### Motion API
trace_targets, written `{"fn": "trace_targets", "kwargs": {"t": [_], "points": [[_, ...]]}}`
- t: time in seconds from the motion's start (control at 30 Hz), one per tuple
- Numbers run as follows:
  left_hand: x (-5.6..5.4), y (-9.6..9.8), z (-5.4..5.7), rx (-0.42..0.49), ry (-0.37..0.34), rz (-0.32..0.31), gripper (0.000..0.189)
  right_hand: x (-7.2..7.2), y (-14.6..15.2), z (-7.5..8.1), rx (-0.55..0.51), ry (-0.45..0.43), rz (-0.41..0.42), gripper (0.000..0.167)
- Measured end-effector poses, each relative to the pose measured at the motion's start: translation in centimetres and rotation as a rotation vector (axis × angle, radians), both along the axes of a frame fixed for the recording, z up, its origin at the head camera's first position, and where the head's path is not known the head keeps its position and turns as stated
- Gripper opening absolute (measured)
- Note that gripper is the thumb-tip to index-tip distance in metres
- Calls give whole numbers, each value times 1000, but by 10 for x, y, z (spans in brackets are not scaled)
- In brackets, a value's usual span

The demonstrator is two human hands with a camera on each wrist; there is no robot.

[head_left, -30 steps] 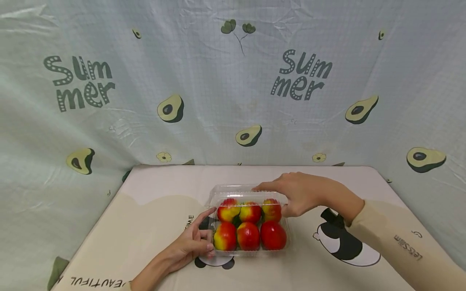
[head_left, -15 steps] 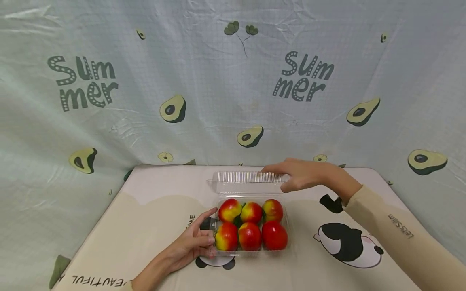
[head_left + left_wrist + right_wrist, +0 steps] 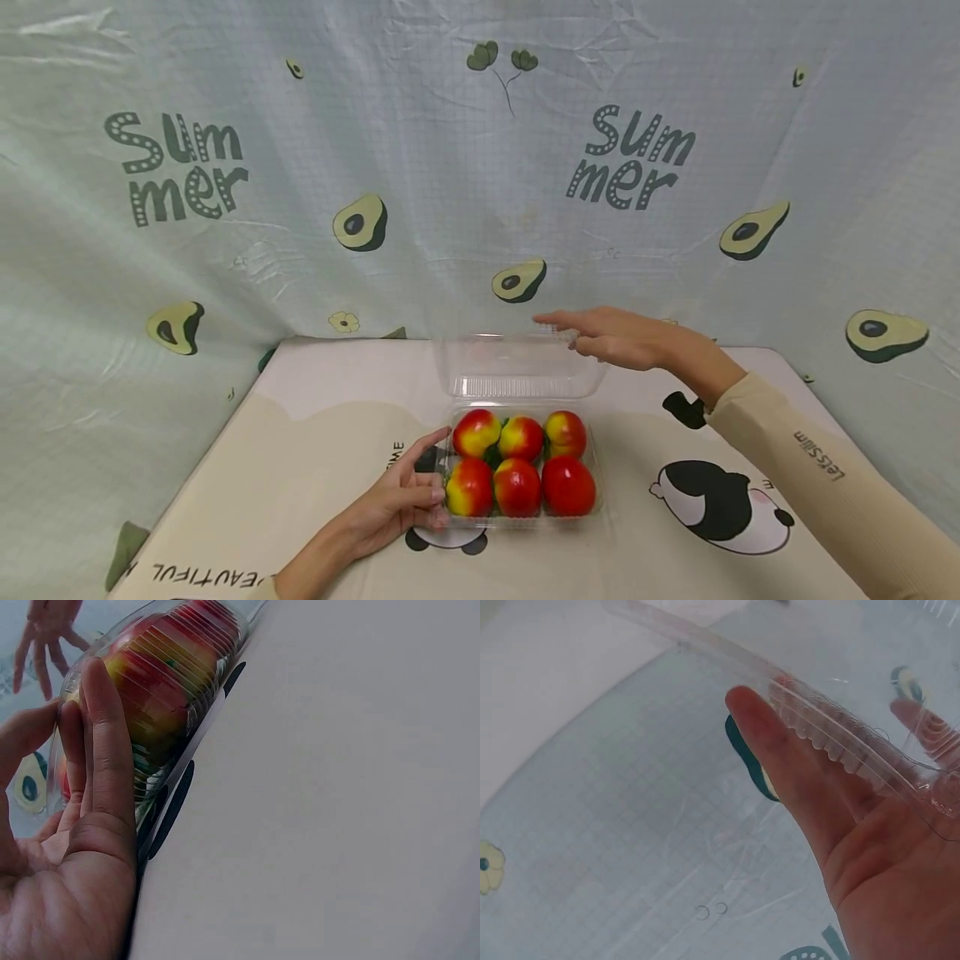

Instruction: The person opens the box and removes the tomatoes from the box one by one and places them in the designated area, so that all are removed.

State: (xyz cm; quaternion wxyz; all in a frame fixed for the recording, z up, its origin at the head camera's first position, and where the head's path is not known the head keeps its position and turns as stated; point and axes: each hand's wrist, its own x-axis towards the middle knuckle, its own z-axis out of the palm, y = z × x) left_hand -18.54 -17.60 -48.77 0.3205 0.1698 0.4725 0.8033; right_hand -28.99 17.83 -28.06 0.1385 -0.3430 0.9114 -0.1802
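Observation:
A clear plastic clamshell container (image 3: 525, 522) stands on the table in the head view. In its base lie several round red-and-yellow fruits (image 3: 517, 487), apple- or peach-like, in two rows. Its hinged lid (image 3: 495, 385) is tipped back behind the base. My left hand (image 3: 382, 508) holds the container's left side, thumb at the rim and fingers along the outer wall, as the left wrist view also shows. My right hand (image 3: 622, 337) is at the lid's far right edge with its fingers stretched out. In the right wrist view the lid's ridged edge (image 3: 832, 742) crosses in front of some fingers.
A pale table cover (image 3: 300, 467) with printed pandas (image 3: 720, 507) and lettering lies under everything. Behind the table hangs a light curtain (image 3: 450, 167) printed with avocados and "Summer". The lid's far edge lies close to the table's back edge.
The lid has swung up and backward, away from the fruits, and now leans behind the base. My right hand has moved back with it and its fingers have straightened. The left hand stays at the container.

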Motion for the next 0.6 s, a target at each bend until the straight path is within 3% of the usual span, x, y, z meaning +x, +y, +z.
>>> {"fn": "trace_targets", "kwargs": {"t": [0.27, 0.6], "points": [[0, -1, 1, -1, 3, 1, 87, 0, 2, 0, 95, 224, -8, 57], [0, 1, 1, -2, -12, -1, 88, -3, 1, 1, 174, 389, -73, 56]]}}
